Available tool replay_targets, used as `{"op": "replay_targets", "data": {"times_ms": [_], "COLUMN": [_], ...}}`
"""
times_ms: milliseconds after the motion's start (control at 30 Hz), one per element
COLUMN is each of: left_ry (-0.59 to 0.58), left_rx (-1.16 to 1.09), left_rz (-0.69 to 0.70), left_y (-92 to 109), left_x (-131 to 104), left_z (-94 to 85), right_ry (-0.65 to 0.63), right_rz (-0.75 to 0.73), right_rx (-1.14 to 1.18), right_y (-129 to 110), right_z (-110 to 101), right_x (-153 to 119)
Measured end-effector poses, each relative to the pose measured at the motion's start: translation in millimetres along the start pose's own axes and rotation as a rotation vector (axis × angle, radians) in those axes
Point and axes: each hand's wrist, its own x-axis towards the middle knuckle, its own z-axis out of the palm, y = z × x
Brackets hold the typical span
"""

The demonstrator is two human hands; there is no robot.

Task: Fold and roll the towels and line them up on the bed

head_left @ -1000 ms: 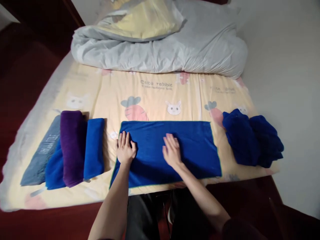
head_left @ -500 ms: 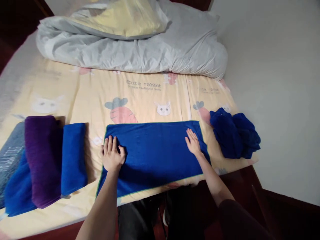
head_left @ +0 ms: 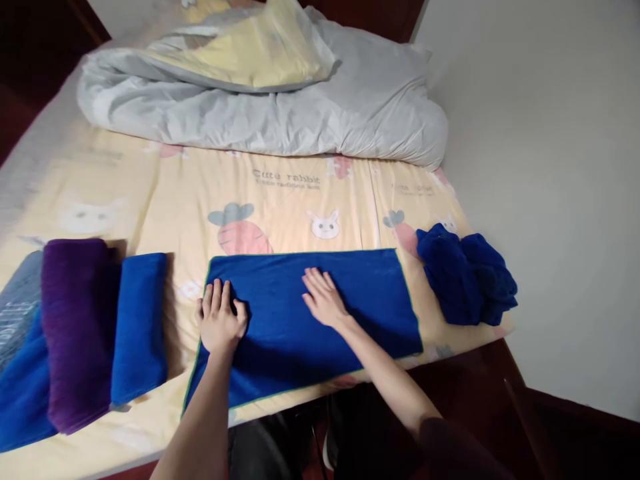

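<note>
A blue towel (head_left: 280, 333) with a thin green edge lies spread out near the front of the bed. Flat on its left end rests my left hand (head_left: 221, 321), fingers stretched out and nothing held. My right hand (head_left: 325, 298) is also open, palm down over the towel's middle, its fingers pointing up and left. To the left are a folded blue towel (head_left: 141, 323) and a folded purple towel (head_left: 77, 327). Two crumpled dark blue cloths (head_left: 453, 277) sit to the right of the spread towel.
At the far left a grey-blue towel (head_left: 23, 293) and more blue cloth (head_left: 25, 393) are partly under the purple towel. A rolled grey quilt (head_left: 250, 127) with a yellow lining crosses the back of the bed. The yellow sheet (head_left: 300, 220) has carrot and rabbit prints. A pale wall (head_left: 540, 167) borders the right side.
My right hand has moved left across the towel, from near its right end to the middle. My left hand stays on the left end. The view has shifted slightly.
</note>
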Motion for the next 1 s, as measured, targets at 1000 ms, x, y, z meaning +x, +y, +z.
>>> {"op": "replay_targets", "data": {"times_ms": [1000], "left_ry": [-0.094], "left_rx": [0.080], "left_rz": [-0.069], "left_y": [4], "left_x": [5], "left_z": [-5.0], "right_ry": [0.082], "right_rz": [0.420], "right_rx": [-0.150], "right_y": [71], "right_z": [-34], "right_x": [-121]}}
